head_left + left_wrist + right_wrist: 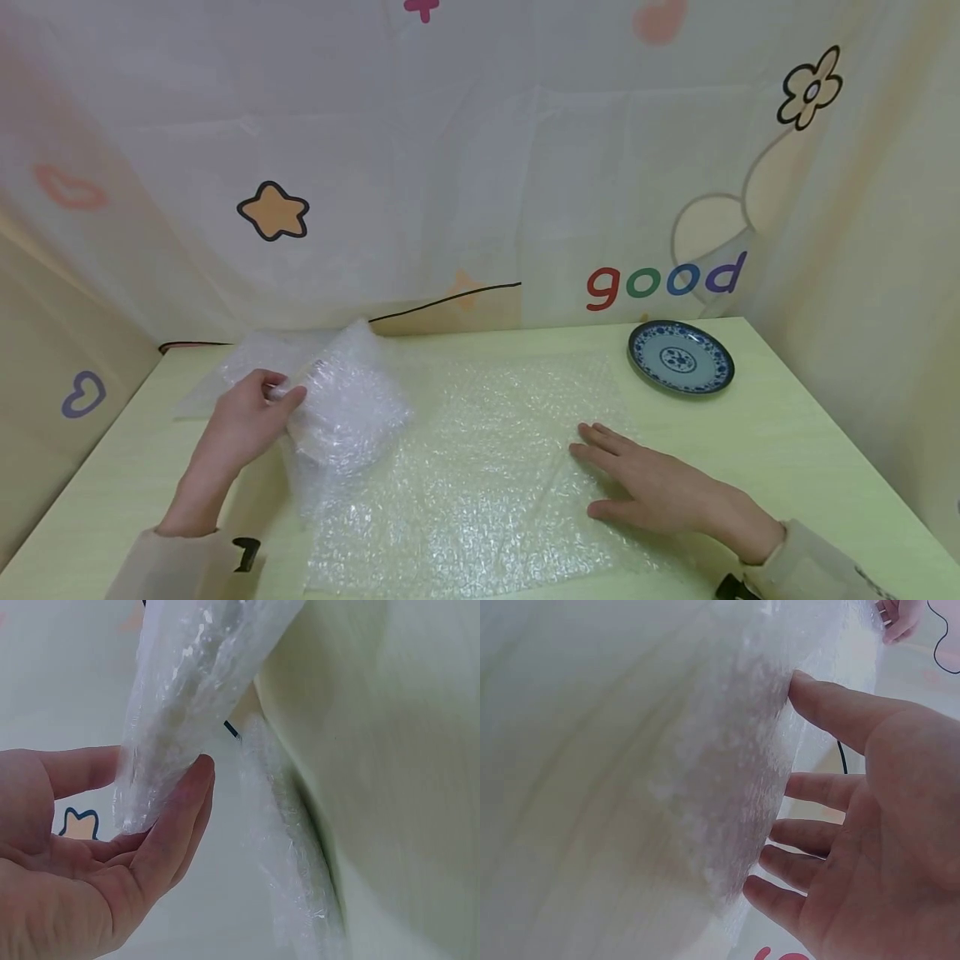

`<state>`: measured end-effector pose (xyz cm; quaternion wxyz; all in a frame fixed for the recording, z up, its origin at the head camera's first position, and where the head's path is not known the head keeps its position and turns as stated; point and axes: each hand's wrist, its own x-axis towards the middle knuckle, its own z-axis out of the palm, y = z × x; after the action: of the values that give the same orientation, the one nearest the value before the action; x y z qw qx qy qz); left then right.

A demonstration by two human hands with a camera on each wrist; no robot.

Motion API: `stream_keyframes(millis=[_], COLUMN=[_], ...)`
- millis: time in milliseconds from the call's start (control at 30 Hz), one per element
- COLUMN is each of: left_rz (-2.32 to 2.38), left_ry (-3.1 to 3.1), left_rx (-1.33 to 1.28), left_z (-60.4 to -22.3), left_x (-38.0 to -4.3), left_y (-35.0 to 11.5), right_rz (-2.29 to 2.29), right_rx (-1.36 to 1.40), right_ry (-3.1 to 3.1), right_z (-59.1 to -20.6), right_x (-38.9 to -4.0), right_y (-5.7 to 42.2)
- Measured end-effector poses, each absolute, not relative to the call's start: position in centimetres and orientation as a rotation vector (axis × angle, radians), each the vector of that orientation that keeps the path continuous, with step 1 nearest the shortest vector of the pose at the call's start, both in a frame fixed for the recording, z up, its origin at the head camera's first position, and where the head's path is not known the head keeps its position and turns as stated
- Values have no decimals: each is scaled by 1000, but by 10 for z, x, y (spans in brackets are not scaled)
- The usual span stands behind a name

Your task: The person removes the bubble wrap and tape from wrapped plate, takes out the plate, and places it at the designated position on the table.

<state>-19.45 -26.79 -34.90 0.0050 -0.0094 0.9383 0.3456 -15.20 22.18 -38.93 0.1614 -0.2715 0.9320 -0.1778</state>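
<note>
A large sheet of clear bubble wrap [480, 475] lies spread over the middle of the table. On its left part leans a folded bubble wrap bundle [348, 408], its far corner raised. My left hand [251, 421] grips the bundle's left edge between thumb and fingers. In the left wrist view the wrap [184, 682] comes down between thumb and fingertips; what it may enclose is hidden in its layers. My right hand [645, 483] rests its fingertips on the sheet's right side, fingers extended and slightly spread. The right wrist view shows these fingertips along the sheet's surface [742, 750].
A blue-and-white patterned plate [678, 358] sits at the table's back right, beyond the right hand. Another piece of bubble wrap [202, 396] lies at the back left, behind the left hand. A printed curtain [450, 183] hangs along the table's back and sides.
</note>
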Motion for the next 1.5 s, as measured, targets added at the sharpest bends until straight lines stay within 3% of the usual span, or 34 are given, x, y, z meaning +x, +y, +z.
stream_keyframes(millis=[1500], left_rz=[1048], left_ry=[3175], left_rx=[-256], left_z=[-336], left_x=[-180], left_y=[-306], right_rz=[-532], right_rx=[-757], right_ry=[2659], right_z=[-391], right_x=[-151], right_y=[222])
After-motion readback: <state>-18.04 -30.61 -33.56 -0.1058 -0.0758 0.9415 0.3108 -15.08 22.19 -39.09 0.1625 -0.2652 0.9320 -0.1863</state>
